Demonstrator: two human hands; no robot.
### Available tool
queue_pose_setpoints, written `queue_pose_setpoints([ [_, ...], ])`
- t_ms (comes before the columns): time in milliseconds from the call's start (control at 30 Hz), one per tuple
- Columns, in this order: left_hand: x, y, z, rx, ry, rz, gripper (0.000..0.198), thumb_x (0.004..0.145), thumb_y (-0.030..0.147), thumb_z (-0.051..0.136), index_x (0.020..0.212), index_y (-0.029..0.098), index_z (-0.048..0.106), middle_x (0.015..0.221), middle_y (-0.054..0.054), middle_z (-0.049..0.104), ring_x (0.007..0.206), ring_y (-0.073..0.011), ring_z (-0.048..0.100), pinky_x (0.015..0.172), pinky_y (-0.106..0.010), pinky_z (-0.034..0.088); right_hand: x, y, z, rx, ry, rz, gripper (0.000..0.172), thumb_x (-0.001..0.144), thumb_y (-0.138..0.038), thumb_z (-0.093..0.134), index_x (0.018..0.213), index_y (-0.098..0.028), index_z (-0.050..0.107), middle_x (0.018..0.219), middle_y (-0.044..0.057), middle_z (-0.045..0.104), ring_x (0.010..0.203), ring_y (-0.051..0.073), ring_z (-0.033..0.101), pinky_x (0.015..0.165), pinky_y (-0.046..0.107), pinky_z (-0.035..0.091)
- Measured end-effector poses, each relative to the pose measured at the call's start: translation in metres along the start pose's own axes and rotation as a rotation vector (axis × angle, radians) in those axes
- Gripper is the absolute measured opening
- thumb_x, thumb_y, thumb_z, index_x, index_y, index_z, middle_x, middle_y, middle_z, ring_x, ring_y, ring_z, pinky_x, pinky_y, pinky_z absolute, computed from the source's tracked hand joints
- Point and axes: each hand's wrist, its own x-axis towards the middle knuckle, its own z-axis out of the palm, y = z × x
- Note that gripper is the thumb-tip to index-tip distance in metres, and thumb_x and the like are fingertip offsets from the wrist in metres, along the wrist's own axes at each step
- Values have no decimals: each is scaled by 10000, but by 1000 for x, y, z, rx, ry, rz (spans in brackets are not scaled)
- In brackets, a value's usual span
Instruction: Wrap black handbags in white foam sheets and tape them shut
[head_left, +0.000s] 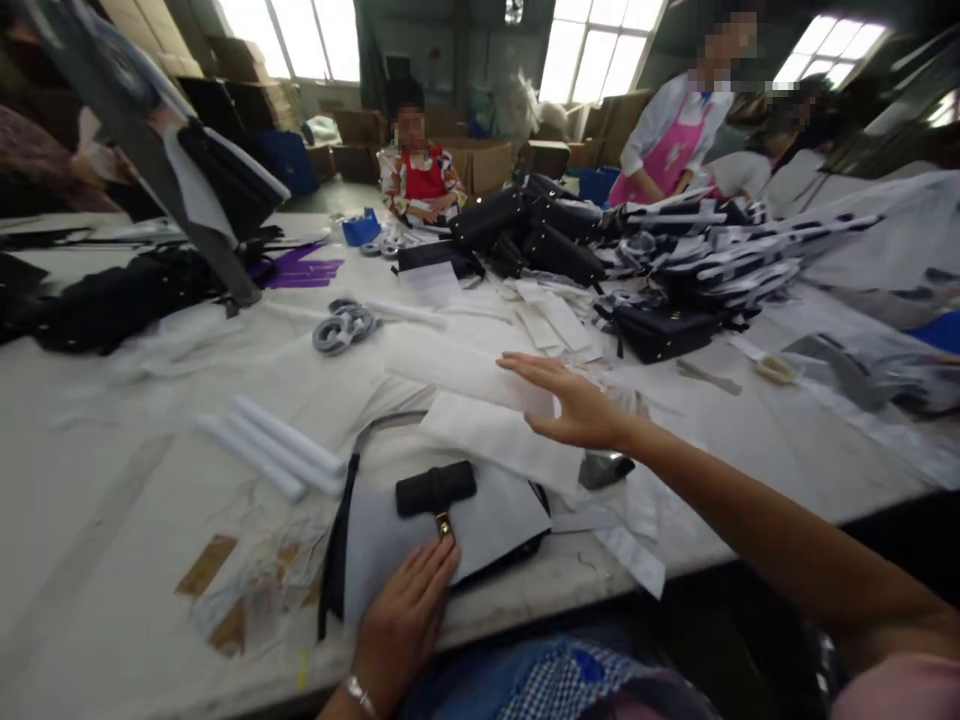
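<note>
A black bag [341, 545] lies in front of me, a pale sheet [495, 520] covering its front. On it rest a black rolled piece [436, 488] and a gold-coloured clasp [445, 526]. My left hand [409, 600] lies flat over the bag's near edge, fingertips touching the clasp's lower end. Beyond the bag, my right hand [574, 400] reaches in from the right, fingers stretched and thumb apart. Between its thumb and fingers shows the end of a thin white foam strip [457, 372]; a firm grip is not visible. Another white foam sheet [510, 445] lies beneath, overlapping the bag's top.
White foam rods [270, 450] and brown card scraps [206, 565] lie left. Coiled grey straps [345, 325] sit farther back. Black bags [555, 240] are heaped across the table. A slanted grey post [161, 160] rises at left. Two people [424, 175] [675, 140] are across the table.
</note>
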Motion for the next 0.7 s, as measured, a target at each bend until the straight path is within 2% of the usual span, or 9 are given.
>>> queue_pose_setpoints([
  [133,8,7,-8,-16,-76,-31,507,916,70,408,1407,171,485,1394,-90,570,1260,-214,559,1058,-402,471,-47,-40,31,38,-285,-137,807,726,-84,544,1493,-266,372,1523,79,391,1384,256,365,1139,471,315],
  [233,4,11,-7,-23,-156,-132,472,918,105,442,1368,211,537,1212,-91,695,999,-216,698,851,-354,569,-69,-50,63,5,-385,-159,837,688,-62,544,1487,-260,391,1533,85,371,1375,267,358,1137,467,299],
  [333,-2,16,-6,-7,-209,-210,468,909,114,446,1337,250,578,996,-80,757,748,-204,717,637,-287,568,-74,-50,91,-104,-411,-168,810,690,-71,551,1460,-294,439,1544,78,348,1358,300,349,1124,495,286],
  [467,-1,17,-5,-23,-185,-203,460,920,142,446,1351,247,570,1038,-97,747,753,-192,714,678,-268,574,-73,-42,117,-219,-425,-160,651,773,-139,567,1395,-328,525,1509,91,388,1315,319,371,1098,508,297],
  [567,0,16,-6,-15,-149,-187,432,911,147,466,1308,244,605,1028,-80,751,759,-187,714,691,-260,579,-80,-38,128,-245,-440,-143,593,829,-176,556,1402,-325,515,1510,86,395,1326,310,373,1115,503,277],
  [633,-3,13,-2,12,-95,-168,433,894,133,466,1278,252,627,1005,-51,759,733,-182,716,658,-250,579,-88,-39,131,-262,-433,-132,584,869,-195,532,1438,-309,466,1548,73,354,1382,313,321,1148,521,220],
  [700,-8,8,7,25,12,-117,494,871,111,461,1318,272,595,1006,-15,764,700,-168,717,626,-233,580,-94,-41,134,-271,-415,-148,576,909,-211,494,1474,-279,405,1565,57,337,1441,304,241,1180,540,140],
])
